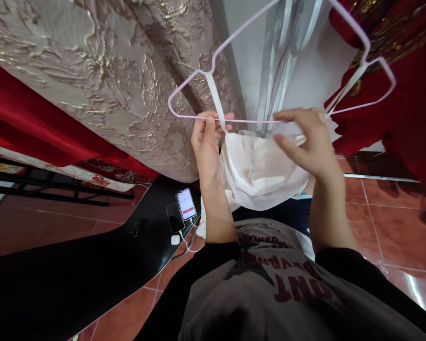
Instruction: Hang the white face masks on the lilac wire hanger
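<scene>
A lilac clothes hanger (246,121) hangs before me, its top cut off by the frame edge. Thin white straps loop over both its notches, and from them a silky white strappy garment (255,177) droops toward my lap. My left hand (208,135) is closed around the hanger's lower bar, beside the left strap (216,97). Over the right part of the garment is my right hand (310,135), thumb and forefinger apart, with fingertips close to the bar. Whether those fingertips touch the bar, I cannot tell.
Patterned beige fabric (128,85) hangs at the left, with red cloth (49,123) beside it. Dark red garments (404,104) hang at the right. A lit phone (187,203), a dark phone (174,217) and a white charger (175,239) lie on a black bench (92,265).
</scene>
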Tool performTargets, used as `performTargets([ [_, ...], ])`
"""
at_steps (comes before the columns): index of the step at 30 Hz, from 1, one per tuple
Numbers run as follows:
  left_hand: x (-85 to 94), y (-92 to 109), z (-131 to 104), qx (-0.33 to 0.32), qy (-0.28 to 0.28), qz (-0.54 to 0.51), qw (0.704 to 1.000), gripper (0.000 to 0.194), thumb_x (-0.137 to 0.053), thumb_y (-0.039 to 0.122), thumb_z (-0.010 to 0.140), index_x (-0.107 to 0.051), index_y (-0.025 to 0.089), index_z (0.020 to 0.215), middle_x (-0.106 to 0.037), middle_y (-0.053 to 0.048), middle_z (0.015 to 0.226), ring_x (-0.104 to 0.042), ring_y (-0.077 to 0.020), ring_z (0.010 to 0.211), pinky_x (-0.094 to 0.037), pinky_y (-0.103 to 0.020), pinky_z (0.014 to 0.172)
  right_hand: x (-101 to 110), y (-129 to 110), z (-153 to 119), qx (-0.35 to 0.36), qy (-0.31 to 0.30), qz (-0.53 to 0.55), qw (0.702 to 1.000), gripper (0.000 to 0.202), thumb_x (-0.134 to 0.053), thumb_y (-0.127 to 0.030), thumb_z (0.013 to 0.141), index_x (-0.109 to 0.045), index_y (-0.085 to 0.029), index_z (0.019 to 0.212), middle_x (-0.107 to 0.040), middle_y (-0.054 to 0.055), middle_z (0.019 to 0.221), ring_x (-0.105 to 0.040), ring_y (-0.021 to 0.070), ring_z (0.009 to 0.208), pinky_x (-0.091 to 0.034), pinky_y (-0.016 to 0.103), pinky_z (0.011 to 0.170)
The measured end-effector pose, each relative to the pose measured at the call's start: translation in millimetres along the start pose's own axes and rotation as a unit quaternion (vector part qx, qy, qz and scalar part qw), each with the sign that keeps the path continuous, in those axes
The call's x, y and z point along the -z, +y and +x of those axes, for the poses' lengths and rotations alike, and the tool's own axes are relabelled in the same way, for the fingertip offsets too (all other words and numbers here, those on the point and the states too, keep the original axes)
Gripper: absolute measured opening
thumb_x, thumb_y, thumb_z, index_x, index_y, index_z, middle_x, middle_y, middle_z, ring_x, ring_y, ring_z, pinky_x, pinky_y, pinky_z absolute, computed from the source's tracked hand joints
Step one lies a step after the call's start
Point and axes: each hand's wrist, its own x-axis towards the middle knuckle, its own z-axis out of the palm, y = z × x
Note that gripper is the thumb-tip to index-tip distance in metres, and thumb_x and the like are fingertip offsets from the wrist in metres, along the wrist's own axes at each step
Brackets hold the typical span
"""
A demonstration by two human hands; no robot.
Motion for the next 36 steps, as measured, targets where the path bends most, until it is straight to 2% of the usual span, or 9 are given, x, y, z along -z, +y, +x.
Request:
performTargets([
  [2, 9.9, 5, -1, 0.019, -0.034, 0.04, 0.998, 0.032, -0.08, 0.055, 0.109, -0.076, 0.024, 0.103, -0.085, -0.006, 0.105, -0.082, -0.0236, 0.103, -0.063, -0.035, 0.099, -12, 3, -6, -0.027, -0.035, -0.035, 0.998, 0.03, -0.069, -0.051, 0.102, -0.078, -0.034, 0.125, -0.084, 0.004, 0.113, -0.072, 0.0304, 0.105, -0.052, 0.061, 0.11],
  [6, 23.9, 33, -11, 0.083, -0.128, 0.127, 0.98, 0.038, -0.084, 0.06, 0.104, -0.086, 0.023, 0.113, -0.086, -0.011, 0.11, -0.08, -0.0286, 0.118, -0.061, -0.038, 0.107, -17, 5, -11, -0.042, 0.021, -0.025, 0.999, 0.028, -0.066, -0.049, 0.106, -0.082, -0.035, 0.125, -0.085, 0.004, 0.115, -0.072, 0.0286, 0.107, -0.047, 0.058, 0.112],
  [13, 13.6, 77, -6, 0.02, -0.122, 0.051, 0.991, 0.023, -0.078, 0.053, 0.103, -0.084, 0.031, 0.104, -0.083, -0.006, 0.106, -0.077, -0.0277, 0.104, -0.063, -0.035, 0.08, -8, -2, -10, -0.058, 0.023, 0.006, 0.998, 0.022, -0.066, -0.047, 0.107, -0.085, -0.038, 0.117, -0.085, 0.001, 0.108, -0.073, 0.0272, 0.105, -0.047, 0.056, 0.111],
  [17, 15.2, 71, 14, -0.096, 0.023, 0.013, 0.995, 0.022, -0.066, 0.027, 0.103, -0.076, 0.027, 0.123, -0.077, -0.003, 0.145, -0.069, -0.0253, 0.137, -0.058, -0.026, 0.069, -5, -2, -14, -0.048, 0.035, 0.007, 0.998, 0.023, -0.065, -0.045, 0.109, -0.085, -0.037, 0.117, -0.085, 0.001, 0.106, -0.073, 0.026, 0.104, -0.047, 0.056, 0.111],
  [21, 26.0, 51, 17, -0.133, 0.168, 0.076, 0.974, 0.024, -0.081, 0.023, 0.097, -0.077, 0.028, 0.119, -0.076, -0.003, 0.147, -0.068, -0.0272, 0.139, -0.045, -0.022, 0.056, -8, 2, -18, -0.02, 0.035, 0.013, 0.999, 0.024, -0.065, -0.041, 0.109, -0.083, -0.038, 0.124, -0.086, 0.0, 0.111, -0.075, 0.0252, 0.108, -0.049, 0.055, 0.111],
  [26, 8.9, 36, -1, 0.016, 0.021, 0.043, 0.999, 0.035, -0.08, 0.053, 0.106, -0.081, 0.019, 0.112, -0.084, -0.018, 0.123, -0.08, -0.0329, 0.116, -0.038, -0.025, 0.052, -25, -13, -20, 0.002, 0.017, 0.019, 1.0, 0.034, -0.065, -0.043, 0.109, -0.077, -0.037, 0.141, -0.083, 0.003, 0.131, -0.074, 0.0292, 0.126, -0.049, 0.06, 0.122],
  [29, -12.2, 32, -8, 0.01, 0.005, -0.017, 1.0, 0.03, -0.079, 0.048, 0.11, -0.076, 0.021, 0.097, -0.083, -0.013, 0.101, -0.081, -0.0289, 0.101, -0.038, -0.025, 0.049, -34, -13, -26, -0.011, 0.175, 0.045, 0.984, 0.032, -0.068, -0.042, 0.108, -0.076, -0.041, 0.14, -0.078, 0.005, 0.133, -0.071, 0.0319, 0.132, -0.052, 0.058, 0.121],
  [32, -20.9, 28, -7, 0.0, 0.018, -0.037, 0.999, 0.03, -0.068, 0.038, 0.117, -0.073, 0.025, 0.09, -0.078, -0.009, 0.089, -0.08, -0.0264, 0.094, -0.038, -0.027, 0.048, -37, 17, -39, -0.027, 0.395, 0.068, 0.916, 0.03, -0.065, -0.04, 0.109, -0.07, -0.044, 0.138, -0.067, 0.005, 0.131, -0.067, 0.0317, 0.13, -0.054, 0.056, 0.114],
  [36, -18.8, 23, -5, 0.013, 0.027, -0.023, 0.999, 0.035, -0.056, 0.025, 0.122, -0.07, 0.025, 0.09, -0.077, -0.007, 0.086, -0.08, -0.0227, 0.092, -0.036, -0.027, 0.049, -33, 69, -53, -0.118, 0.343, 0.181, 0.914, 0.022, -0.067, -0.042, 0.105, -0.069, -0.038, 0.127, -0.068, 0.002, 0.109, -0.073, 0.0265, 0.106, -0.06, 0.052, 0.103],
])
